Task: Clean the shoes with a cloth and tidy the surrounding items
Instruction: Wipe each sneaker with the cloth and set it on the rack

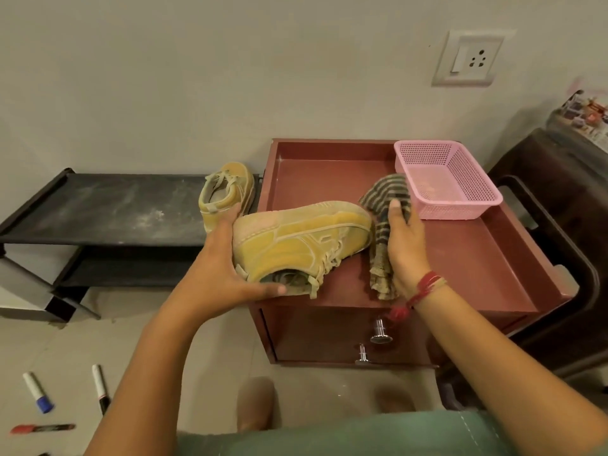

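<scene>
My left hand grips a yellow suede shoe by its heel and opening, tipped on its side over the front left of the red cabinet top. My right hand holds a striped grey-brown cloth against the shoe's toe, with the cloth's tail hanging down onto the cabinet. The second yellow shoe stands upright on the right end of the black shoe rack, just behind my left hand.
A pink plastic basket sits at the cabinet's back right. Three markers lie on the floor at lower left: blue-capped, black-tipped and red. A dark chair stands right of the cabinet. A wall socket is above.
</scene>
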`<state>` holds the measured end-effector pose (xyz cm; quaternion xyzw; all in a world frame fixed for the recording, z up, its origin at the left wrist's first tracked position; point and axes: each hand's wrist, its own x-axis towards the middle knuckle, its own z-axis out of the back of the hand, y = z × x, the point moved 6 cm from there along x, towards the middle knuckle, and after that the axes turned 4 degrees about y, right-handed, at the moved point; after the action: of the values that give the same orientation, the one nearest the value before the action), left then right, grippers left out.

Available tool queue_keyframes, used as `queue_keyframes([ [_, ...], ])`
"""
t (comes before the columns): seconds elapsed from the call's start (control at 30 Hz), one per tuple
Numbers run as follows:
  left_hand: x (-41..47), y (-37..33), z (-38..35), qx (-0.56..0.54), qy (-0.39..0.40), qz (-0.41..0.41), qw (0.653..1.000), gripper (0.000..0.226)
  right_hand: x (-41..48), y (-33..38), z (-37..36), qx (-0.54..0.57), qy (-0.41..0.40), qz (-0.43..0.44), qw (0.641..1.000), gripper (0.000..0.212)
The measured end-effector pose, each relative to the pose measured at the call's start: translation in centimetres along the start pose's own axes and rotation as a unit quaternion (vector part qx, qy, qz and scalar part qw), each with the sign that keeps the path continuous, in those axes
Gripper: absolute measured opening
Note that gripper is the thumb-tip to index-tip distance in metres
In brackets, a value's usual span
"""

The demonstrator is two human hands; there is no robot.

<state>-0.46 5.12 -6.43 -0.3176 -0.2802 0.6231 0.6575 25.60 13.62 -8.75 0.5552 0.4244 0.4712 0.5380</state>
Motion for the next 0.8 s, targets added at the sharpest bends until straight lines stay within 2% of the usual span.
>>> queue_keyframes([
  [0.07,0.0,-0.4,0.2,-0.037,-0.033,-0.021,0.999,0.141,-1.3,3.6,-1.3,-0.018,0.016,0.089,0.996,0.023],
  [0.17,-0.1,-1.8,0.3,-0.087,-0.084,-0.067,0.99,0.145,-4.9,7.5,-5.4,-0.092,0.135,0.205,0.965,0.036],
  [0.2,-0.1,-2.4,0.2,-0.098,-0.095,-0.088,0.987,0.145,-6.1,7.9,-7.0,-0.162,0.182,0.236,0.941,0.041],
  [0.27,-0.1,-3.3,0.0,-0.093,-0.11,-0.128,0.981,0.14,-7.7,7.8,-9.7,-0.313,0.252,0.308,0.863,0.044],
  [0.3,-0.1,-3.6,-0.1,-0.079,-0.117,-0.144,0.979,0.136,-8.1,7.8,-10.6,-0.36,0.27,0.34,0.826,0.043],
  [0.33,-0.1,-3.8,-0.1,-0.07,-0.124,-0.155,0.978,0.136,-8.2,7.9,-10.9,-0.375,0.282,0.356,0.808,0.043],
  [0.37,-0.1,-3.8,-0.1,-0.066,-0.127,-0.161,0.976,0.136,-7.9,7.8,-11.0,-0.367,0.289,0.353,0.811,0.044],
  [0.5,-0.2,-3.6,0.1,-0.071,-0.115,-0.175,0.975,0.138,-6.4,5.9,-10.0,-0.326,0.281,0.284,0.857,0.048],
  [0.67,-0.1,-3.0,0.4,-0.072,-0.116,-0.159,0.978,0.135,-3.5,1.5,-5.9,-0.336,0.211,0.228,0.889,0.055],
  [0.73,0.1,-2.6,0.4,-0.072,-0.118,-0.147,0.979,0.138,-1.9,-0.6,-3.9,-0.321,0.189,0.167,0.913,0.053],
  [0.8,0.3,-2.5,0.3,-0.069,-0.121,-0.143,0.98,0.139,-0.7,-1.6,-2.0,-0.225,0.145,0.067,0.961,0.047],
])
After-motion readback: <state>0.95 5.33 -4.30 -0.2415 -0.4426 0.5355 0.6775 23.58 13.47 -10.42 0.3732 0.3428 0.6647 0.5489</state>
